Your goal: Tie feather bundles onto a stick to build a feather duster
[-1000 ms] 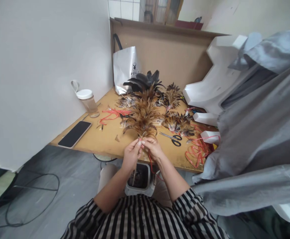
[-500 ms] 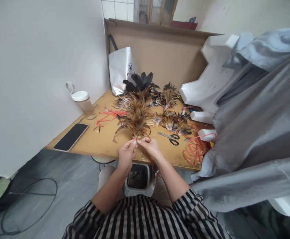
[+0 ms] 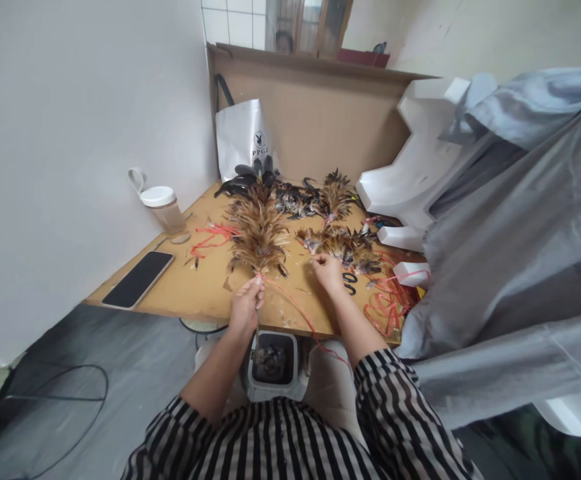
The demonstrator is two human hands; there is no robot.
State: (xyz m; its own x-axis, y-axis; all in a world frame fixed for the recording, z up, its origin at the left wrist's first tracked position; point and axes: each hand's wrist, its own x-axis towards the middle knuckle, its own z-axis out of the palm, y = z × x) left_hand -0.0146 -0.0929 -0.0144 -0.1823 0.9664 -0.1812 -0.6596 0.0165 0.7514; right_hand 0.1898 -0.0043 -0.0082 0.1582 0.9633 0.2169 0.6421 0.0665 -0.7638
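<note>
My left hand [image 3: 246, 303] is closed around the lower end of a feather duster [image 3: 259, 230], brown-feathered with black plumes at its far end. A thin stick shows below the fist. From the bound base, a red plastic strip [image 3: 298, 307] trails right and down over the table edge. My right hand [image 3: 328, 272] is over the table with its fingertips drawn together, close to a row of loose feather bunches [image 3: 345, 247]; what they pinch, if anything, is hidden. Beside that hand lie scissors [image 3: 349, 283], only the black handles showing.
A phone [image 3: 138, 280] and a lidded cup [image 3: 163, 208] stand at the left. Red strips [image 3: 385, 307] are heaped at the right by white foam pieces [image 3: 398, 237] and grey cloth [image 3: 510, 253]. A silver bag [image 3: 240, 137] stands behind; a bin [image 3: 273, 383] is below.
My right hand has left the duster's base and moved right, over the scissors' blades. My left hand keeps its hold, and the duster has shifted slightly left. The red strip now lies exposed.
</note>
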